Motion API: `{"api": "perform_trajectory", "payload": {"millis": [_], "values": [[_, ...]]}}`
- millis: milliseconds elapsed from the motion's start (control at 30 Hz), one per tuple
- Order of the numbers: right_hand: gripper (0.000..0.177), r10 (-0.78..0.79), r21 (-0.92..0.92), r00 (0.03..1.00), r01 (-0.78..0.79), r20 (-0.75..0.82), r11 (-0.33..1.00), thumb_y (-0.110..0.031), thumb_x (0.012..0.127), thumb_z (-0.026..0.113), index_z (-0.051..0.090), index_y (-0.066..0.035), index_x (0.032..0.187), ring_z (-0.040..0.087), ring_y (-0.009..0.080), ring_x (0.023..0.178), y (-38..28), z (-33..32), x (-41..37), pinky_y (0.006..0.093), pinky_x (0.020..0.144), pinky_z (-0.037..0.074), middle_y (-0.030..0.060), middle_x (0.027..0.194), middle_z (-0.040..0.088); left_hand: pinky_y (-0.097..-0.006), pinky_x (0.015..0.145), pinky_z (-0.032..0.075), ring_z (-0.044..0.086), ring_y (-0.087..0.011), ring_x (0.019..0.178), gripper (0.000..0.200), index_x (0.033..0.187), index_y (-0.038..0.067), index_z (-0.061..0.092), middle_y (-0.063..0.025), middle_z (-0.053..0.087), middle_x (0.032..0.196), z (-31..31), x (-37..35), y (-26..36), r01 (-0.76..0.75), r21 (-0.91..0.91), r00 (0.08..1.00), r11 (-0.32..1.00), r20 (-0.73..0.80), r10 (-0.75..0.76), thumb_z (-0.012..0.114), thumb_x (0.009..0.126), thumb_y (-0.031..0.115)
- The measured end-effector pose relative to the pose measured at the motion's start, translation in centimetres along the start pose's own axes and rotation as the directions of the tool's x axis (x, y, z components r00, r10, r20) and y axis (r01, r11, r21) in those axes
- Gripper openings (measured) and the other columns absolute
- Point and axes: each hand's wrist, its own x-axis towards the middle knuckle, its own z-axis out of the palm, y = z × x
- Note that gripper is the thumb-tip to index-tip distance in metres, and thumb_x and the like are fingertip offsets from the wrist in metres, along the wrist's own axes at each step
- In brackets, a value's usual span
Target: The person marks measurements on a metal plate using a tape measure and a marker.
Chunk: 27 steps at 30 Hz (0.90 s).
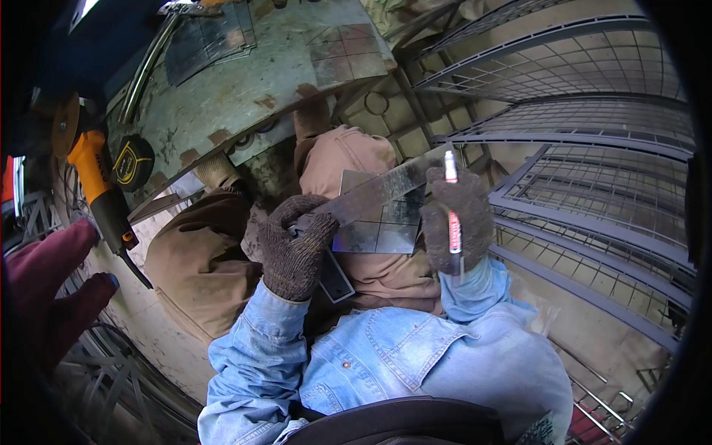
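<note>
My left hand (297,245), in a dark knitted glove, is closed round the handle end of a metal try square (393,187). The blade of the square reaches up and right to my right hand. My right hand (458,220), gloved too, holds a red and white marker (454,231) upright against its back or fingers, near the blade's far end. Under the blade a square metal plate (386,235) with scribed lines rests on my lap.
Ahead stands a worn metal table (222,111) with dark sheets (204,44) and a scribed plate (348,53). An orange angle grinder (93,167) and a tape measure (134,162) are at left. Grey wire-mesh racks (593,189) fill the right. A person's dark red trousers (52,274) show at far left.
</note>
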Motion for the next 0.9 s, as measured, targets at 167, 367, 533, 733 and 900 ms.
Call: {"api": "perform_trajectory", "payload": {"millis": [167,367,533,733,900], "values": [[0.034,0.038,0.314,0.994,-0.004,-0.103,0.950,-0.028,0.099,0.071,0.069,0.000,0.117,0.070,0.0218,0.089,2.1,-0.6,1.6,0.0322,0.074,0.056,0.0132,0.099,0.072,-0.0252,0.071,0.052,0.064,-0.0099,0.079,0.028,0.105,-0.002,0.072,-0.0038,0.070,0.089,0.1,0.0,0.0,-0.023,0.031,1.000,0.999,-0.016,0.024,0.078,0.086,0.016],[0.026,0.105,0.926,0.971,-0.235,0.213,0.296,-0.009,0.092,0.078,0.069,0.002,0.113,0.072,0.0213,0.089,0.6,1.3,4.9,0.0324,0.075,0.058,0.0123,0.103,0.073,-0.0253,0.072,0.053,0.064,-0.0103,0.080,0.029,0.107,-0.002,0.072,-0.0043,0.071,0.090,0.0,0.1,-0.4,-0.024,0.025,1.000,0.999,0.000,0.024,0.079,0.086,0.017],[0.027,-0.074,0.774,0.940,-0.228,0.334,0.591,-0.001,0.087,0.077,0.067,0.002,0.112,0.068,0.0254,0.094,-0.9,0.9,6.5,0.0382,0.083,0.056,0.0159,0.104,0.070,-0.0256,0.073,0.053,0.065,-0.0110,0.081,0.031,0.109,-0.002,0.072,-0.0046,0.071,0.092,0.0,0.0,-0.6,-0.016,-0.013,1.000,1.000,-0.001,0.016,0.080,0.086,0.017],[0.032,-0.411,0.327,0.912,0.391,-0.009,0.860,-0.006,0.077,0.082,0.071,-0.007,0.106,0.067,0.0364,0.094,0.2,1.9,5.6,0.0549,0.094,0.050,0.0148,0.099,0.070,-0.0267,0.074,0.054,0.066,-0.0120,0.082,0.032,0.109,-0.002,0.072,-0.0056,0.071,0.094,-0.1,0.0,-0.3,-0.047,0.027,0.999,0.999,-0.011,0.048,0.081,0.085,0.017],[0.018,-0.294,0.142,0.955,0.297,-0.046,0.944,-0.013,0.074,0.078,0.074,-0.014,0.092,0.065,0.0311,0.078,0.5,0.8,3.0,0.0584,0.093,0.049,0.0088,0.083,0.065,-0.0267,0.073,0.054,0.066,-0.0118,0.081,0.030,0.107,-0.003,0.072,-0.0050,0.071,0.092,-0.1,0.0,0.0,-0.042,0.072,0.999,0.997,-0.011,0.043,0.080,0.085,0.016]]}}
